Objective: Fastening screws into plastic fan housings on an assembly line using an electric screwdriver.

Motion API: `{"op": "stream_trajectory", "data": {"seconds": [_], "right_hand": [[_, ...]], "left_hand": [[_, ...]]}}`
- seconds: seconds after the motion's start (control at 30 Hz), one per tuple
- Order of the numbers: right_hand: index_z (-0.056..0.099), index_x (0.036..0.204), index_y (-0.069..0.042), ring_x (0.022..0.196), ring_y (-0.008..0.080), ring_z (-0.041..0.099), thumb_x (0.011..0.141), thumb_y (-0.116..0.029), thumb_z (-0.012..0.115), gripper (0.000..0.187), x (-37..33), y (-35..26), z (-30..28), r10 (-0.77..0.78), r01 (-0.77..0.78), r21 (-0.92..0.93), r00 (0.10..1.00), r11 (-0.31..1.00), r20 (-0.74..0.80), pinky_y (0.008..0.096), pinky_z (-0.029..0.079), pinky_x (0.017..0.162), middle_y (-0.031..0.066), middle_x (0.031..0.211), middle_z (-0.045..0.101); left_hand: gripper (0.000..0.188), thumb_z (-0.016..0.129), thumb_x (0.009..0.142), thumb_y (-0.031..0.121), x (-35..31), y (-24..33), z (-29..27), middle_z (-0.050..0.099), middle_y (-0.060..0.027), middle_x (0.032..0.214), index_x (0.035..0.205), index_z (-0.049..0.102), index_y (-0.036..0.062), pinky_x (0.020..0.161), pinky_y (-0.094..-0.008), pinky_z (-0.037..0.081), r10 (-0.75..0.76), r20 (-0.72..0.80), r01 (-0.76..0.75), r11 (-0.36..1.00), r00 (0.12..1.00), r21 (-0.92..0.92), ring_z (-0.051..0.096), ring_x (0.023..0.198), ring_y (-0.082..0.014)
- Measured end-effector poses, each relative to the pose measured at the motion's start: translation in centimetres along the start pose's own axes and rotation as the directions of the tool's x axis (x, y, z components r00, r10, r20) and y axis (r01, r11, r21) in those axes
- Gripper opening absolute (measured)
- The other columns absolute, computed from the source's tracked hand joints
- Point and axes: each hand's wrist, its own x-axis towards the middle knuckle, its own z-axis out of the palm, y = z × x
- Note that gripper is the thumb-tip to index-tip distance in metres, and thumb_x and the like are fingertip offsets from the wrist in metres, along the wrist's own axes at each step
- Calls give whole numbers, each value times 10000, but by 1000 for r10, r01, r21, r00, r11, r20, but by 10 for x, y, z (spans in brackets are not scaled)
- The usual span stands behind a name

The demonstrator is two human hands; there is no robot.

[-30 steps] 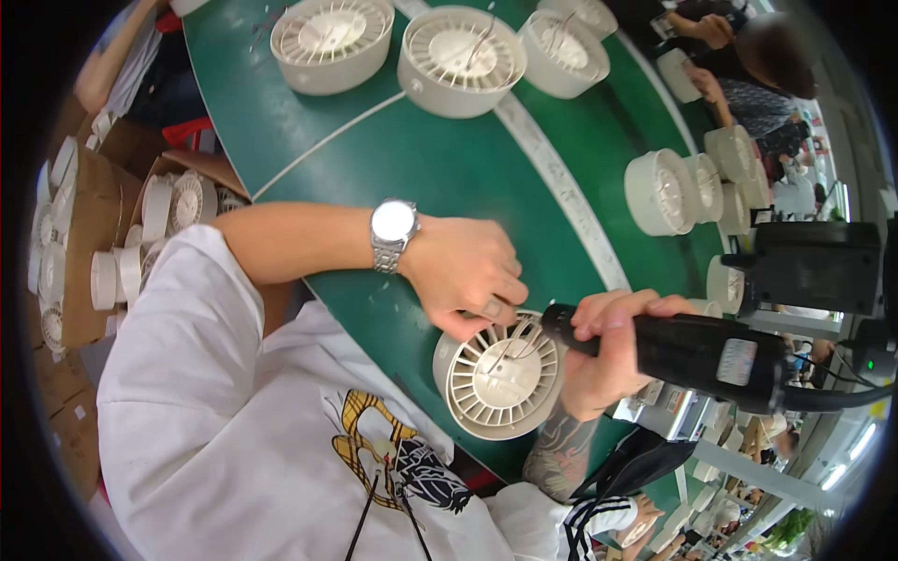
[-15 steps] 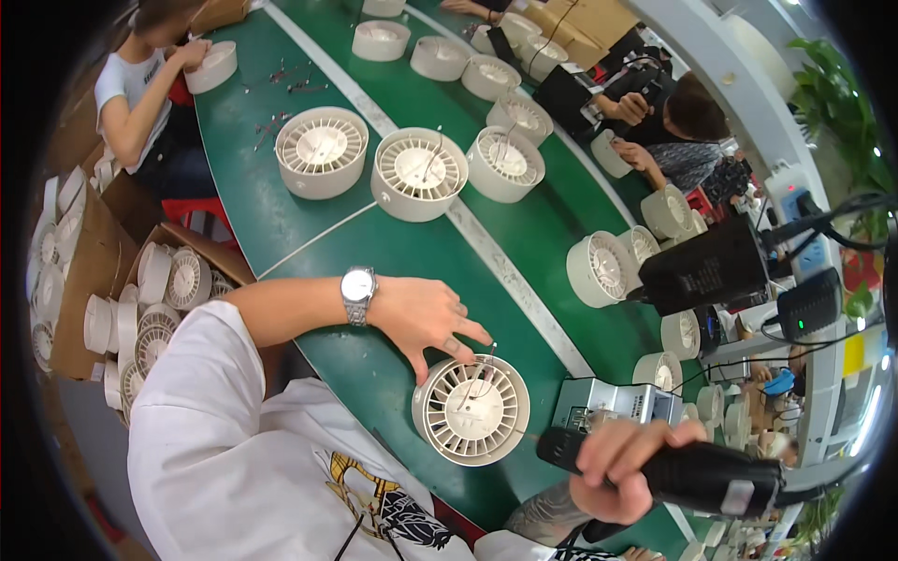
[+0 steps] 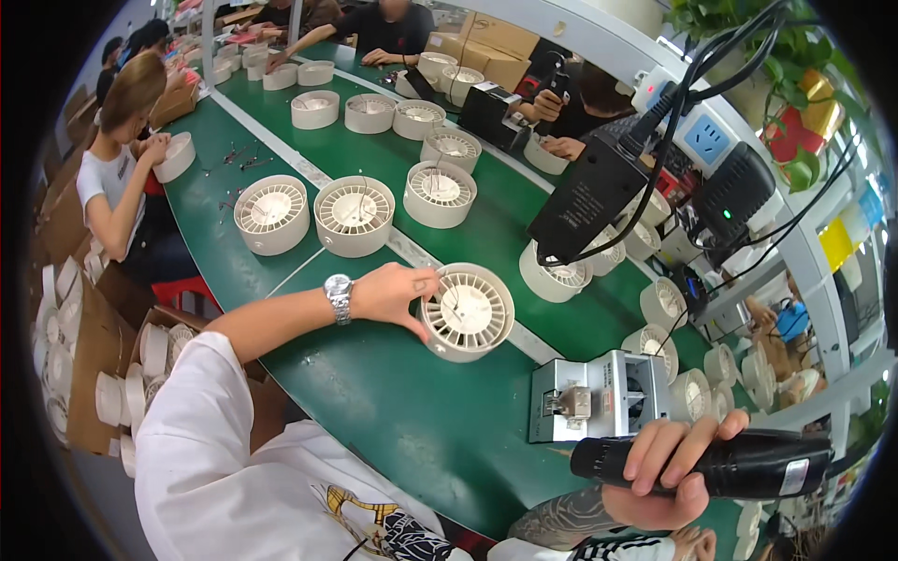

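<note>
White slotted housing [image 3: 468,316] is on or just above the green table [image 3: 374,379], hard to tell; the left hand [image 3: 388,292] clamps fingers on its rim, the right hand [image 3: 655,500] closes fingers round a black tool [image 3: 762,465], best kept well apart.

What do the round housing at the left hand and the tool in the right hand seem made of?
The round housing looks like moulded plastic, off-white and matte: even colour, thin regular ribs. The tool is probably black plastic, slightly glossy, as soft highlights show on it.
</note>
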Motion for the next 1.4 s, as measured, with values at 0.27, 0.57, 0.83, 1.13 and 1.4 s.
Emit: {"op": "stream_trajectory", "data": {"seconds": [0.27, 0.57, 0.83, 1.13, 1.4], "right_hand": [[304, 1151, 6, 405, 126, 406, 797, -69, 548, 436, -4, -1, 2, -80, 79, -5, 995, 997, -63, 249, 382, 397, 32, 668, 437], [390, 1248, -60, 488, 157, 433, 846, -152, 598, 462, -7, -4, -8, 4, -3, -44, 1000, 999, 28, 286, 374, 463, 63, 753, 497], [451, 1181, -17, 607, 166, 451, 832, -106, 598, 389, -6, 0, 20, -101, 70, -222, 986, 973, -134, 282, 388, 538, 66, 784, 489], [401, 1231, -6, 737, 192, 511, 792, -68, 653, 510, -16, 11, 5, -26, 1, -557, 999, 831, -37, 299, 443, 670, 79, 806, 528], [417, 1227, -12, 715, 197, 526, 790, -102, 673, 514, -4, 25, 22, 367, -160, -851, 930, 500, 40, 294, 447, 693, 91, 811, 540]], "left_hand": [[442, 779, 667, 317, 48, -51, 38, 568, -83, 1089, 948, 545, 68, 736, -332, 503, -155, -286, 101, 976, 946, -193, 610, 827, -256], [378, 701, 752, 242, 102, -46, 56, 539, -87, 1146, 1056, 554, 73, 765, -352, 508, -201, -440, 172, 979, 875, -105, 607, 872, -258], [371, 617, 710, 102, 98, -91, 13, 551, -94, 1100, 1076, 566, 75, 809, -374, 466, -119, -398, 307, 839, 909, 450, 604, 879, -281], [359, 618, 678, 72, 93, -115, 31, 576, -90, 1045, 1035, 608, 115, 866, -390, 431, -141, -233, 251, 794, 962, 554, 601, 947, -259], [387, 663, 680, 79, 109, -85, -8, 580, -100, 971, 1061, 595, 94, 808, -389, 443, -189, -297, 277, 917, 936, 288, 594, 927, -275]]}}
